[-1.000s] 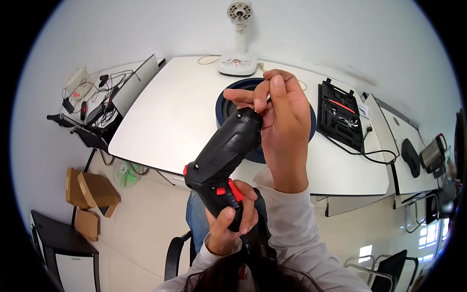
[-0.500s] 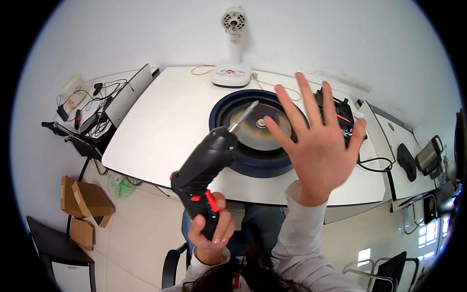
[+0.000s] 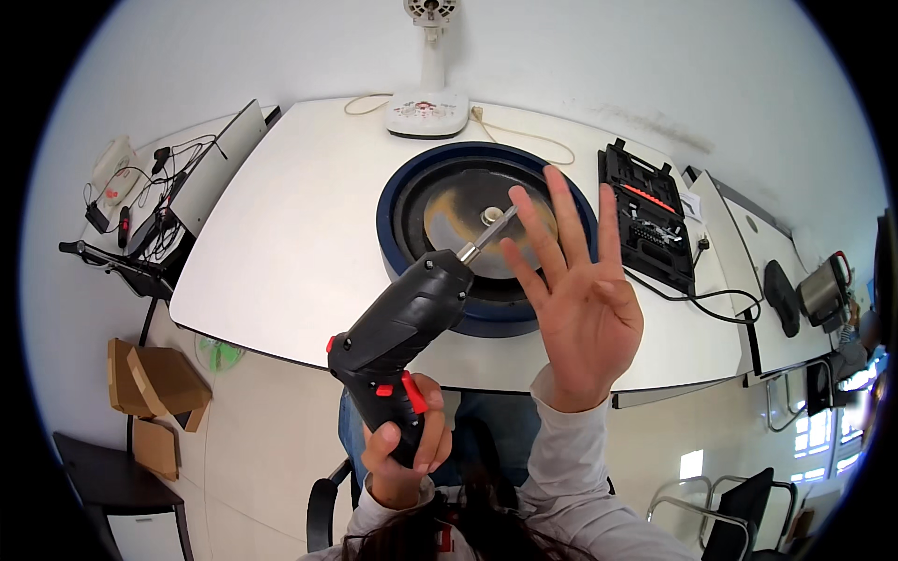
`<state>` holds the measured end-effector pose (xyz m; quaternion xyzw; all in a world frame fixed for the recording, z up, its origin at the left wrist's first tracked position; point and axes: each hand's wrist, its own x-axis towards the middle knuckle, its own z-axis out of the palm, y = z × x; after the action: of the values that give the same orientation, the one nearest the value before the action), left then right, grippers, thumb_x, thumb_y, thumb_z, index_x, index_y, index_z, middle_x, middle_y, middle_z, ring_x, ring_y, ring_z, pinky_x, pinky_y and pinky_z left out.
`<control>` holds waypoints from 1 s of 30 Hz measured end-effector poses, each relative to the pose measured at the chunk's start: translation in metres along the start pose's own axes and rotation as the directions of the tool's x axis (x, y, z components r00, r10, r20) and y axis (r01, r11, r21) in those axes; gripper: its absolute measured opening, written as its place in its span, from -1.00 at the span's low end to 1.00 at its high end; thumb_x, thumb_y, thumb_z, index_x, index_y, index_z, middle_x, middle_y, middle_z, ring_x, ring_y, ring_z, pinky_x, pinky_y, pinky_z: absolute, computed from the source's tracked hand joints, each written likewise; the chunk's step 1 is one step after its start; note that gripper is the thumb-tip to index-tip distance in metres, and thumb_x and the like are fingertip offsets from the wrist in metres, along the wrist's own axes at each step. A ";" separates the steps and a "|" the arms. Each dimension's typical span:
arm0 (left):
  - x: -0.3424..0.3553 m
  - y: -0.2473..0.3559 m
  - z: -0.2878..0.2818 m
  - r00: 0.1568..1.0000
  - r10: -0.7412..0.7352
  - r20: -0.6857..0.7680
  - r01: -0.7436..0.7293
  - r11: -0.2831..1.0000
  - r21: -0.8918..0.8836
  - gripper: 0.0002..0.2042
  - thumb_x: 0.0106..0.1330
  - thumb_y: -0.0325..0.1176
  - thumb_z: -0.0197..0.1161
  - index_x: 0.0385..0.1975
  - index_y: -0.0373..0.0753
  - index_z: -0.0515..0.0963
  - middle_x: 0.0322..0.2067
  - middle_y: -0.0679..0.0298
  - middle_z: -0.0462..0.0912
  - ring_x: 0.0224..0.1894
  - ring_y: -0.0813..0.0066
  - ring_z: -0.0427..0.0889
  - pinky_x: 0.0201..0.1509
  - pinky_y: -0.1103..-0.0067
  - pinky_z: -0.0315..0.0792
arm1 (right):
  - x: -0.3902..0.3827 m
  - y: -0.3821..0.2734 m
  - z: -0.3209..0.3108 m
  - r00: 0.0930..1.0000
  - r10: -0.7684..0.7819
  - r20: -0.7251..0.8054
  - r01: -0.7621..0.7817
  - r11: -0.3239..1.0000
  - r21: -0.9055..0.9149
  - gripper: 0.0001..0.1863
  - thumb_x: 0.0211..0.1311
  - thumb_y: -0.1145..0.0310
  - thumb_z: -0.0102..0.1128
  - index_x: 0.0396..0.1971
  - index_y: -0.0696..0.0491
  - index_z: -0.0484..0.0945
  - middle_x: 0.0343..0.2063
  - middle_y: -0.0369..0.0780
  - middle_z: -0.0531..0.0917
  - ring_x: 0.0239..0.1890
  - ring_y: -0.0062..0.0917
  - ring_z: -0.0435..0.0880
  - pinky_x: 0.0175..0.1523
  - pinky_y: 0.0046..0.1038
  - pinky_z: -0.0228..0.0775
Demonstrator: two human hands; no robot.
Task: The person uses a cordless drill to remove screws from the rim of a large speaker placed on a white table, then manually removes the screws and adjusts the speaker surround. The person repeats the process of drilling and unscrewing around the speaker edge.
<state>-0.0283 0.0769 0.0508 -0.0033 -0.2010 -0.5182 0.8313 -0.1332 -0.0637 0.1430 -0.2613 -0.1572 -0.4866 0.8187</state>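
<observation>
My left hand (image 3: 409, 439) grips a black cordless screwdriver (image 3: 398, 327) by its handle, below the red trigger. Its long metal bit (image 3: 496, 231) points up and to the right, in front of a round dark blue pan-like base (image 3: 398, 245) on the table. The base holds a grey, brown-stained disc with a pale knob (image 3: 491, 216) at its centre. Just right of the bit, my right hand (image 3: 591, 318) is raised with nothing in it. Four fingers spread upward while its thumb folds across the palm. Part of the base's right side is hidden behind these fingers.
On the white table (image 3: 281, 224), a bladeless fan stand (image 3: 427, 110) stands at the back. An open black tool case (image 3: 645, 215) and a black cable (image 3: 692, 297) lie right. Cluttered side table (image 3: 140, 192) left; cardboard boxes (image 3: 154, 383) on the floor; kettle (image 3: 823, 288) far right.
My right thumb has folded from outstretched to across the palm, and that hand sits slightly lower and left. The screwdriver bit has tilted rightward. The whole view has shifted a little.
</observation>
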 end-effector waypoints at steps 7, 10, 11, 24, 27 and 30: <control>0.005 0.002 -0.014 0.998 0.052 0.023 -0.052 0.998 -0.032 -0.44 0.20 -0.28 0.16 0.00 -0.57 0.09 -0.14 -0.05 0.39 -0.78 0.58 0.41 -0.80 0.68 0.28 | -0.002 -0.005 0.003 0.988 -0.069 0.134 0.082 0.993 -0.089 0.01 -0.05 0.78 -0.34 0.34 -0.31 -0.50 0.34 -0.14 -0.58 0.31 0.16 -0.61 0.37 0.10 -0.53; 0.008 0.000 -0.017 0.998 0.040 0.039 -0.039 0.999 -0.026 -0.46 0.21 -0.27 0.15 0.00 -0.54 0.09 -0.13 -0.02 0.38 -0.78 0.58 0.41 -0.78 0.68 0.30 | -0.003 -0.010 0.001 0.988 -0.084 0.133 0.107 0.978 -0.177 0.04 -0.09 0.83 -0.36 0.33 -0.32 -0.51 0.33 -0.12 -0.60 0.31 0.21 -0.52 0.38 0.07 -0.46; 0.009 -0.001 -0.016 0.999 0.038 0.040 -0.037 0.999 -0.023 -0.46 0.22 -0.27 0.15 0.00 -0.54 0.09 -0.13 -0.02 0.38 -0.78 0.58 0.41 -0.78 0.68 0.30 | -0.003 -0.011 0.001 0.986 -0.107 0.126 0.130 0.973 -0.189 0.04 -0.08 0.83 -0.36 0.33 -0.31 -0.51 0.33 -0.10 -0.57 0.32 0.21 -0.47 0.38 0.07 -0.43; 0.012 -0.027 0.006 0.971 -0.209 -0.114 0.238 0.836 0.495 -0.27 0.17 -0.26 0.25 0.16 -0.59 0.01 -0.35 -0.11 0.50 -0.70 0.55 0.46 -0.61 0.67 0.37 | -0.031 -0.018 -0.041 0.962 -0.113 -0.248 -0.104 0.689 -0.717 -0.38 0.38 0.13 -0.21 0.26 0.27 0.03 0.11 0.16 0.35 0.18 -0.09 0.36 0.33 -0.29 0.03; 0.005 -0.037 -0.005 0.932 -0.361 0.034 0.261 0.732 0.629 -0.11 0.11 -0.52 0.24 0.33 -0.20 -0.28 -0.18 -0.21 0.46 -0.57 0.54 0.53 -0.39 0.63 0.46 | -0.034 -0.014 -0.046 0.940 -0.122 -0.320 -0.110 0.775 -0.622 -0.49 0.41 0.07 -0.28 0.05 0.21 0.32 -0.09 0.03 0.56 0.06 -0.18 0.50 0.29 -0.30 0.12; 0.010 -0.047 -0.008 0.923 -0.347 0.165 0.138 0.701 0.700 -0.12 0.12 -0.57 0.19 0.34 -0.13 -0.30 -0.17 -0.20 0.47 -0.52 0.52 0.55 -0.36 0.63 0.47 | -0.038 -0.015 -0.058 0.887 -0.230 -0.400 0.001 0.867 -0.498 -0.52 0.44 0.11 -0.43 -0.23 0.20 0.41 -0.30 0.03 0.63 -0.09 -0.12 0.58 0.22 -0.18 0.23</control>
<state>-0.0625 0.0453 0.0376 0.2514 -0.4912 -0.5093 0.6605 -0.1641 -0.0762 0.0810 -0.3288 0.1458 -0.6064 0.7092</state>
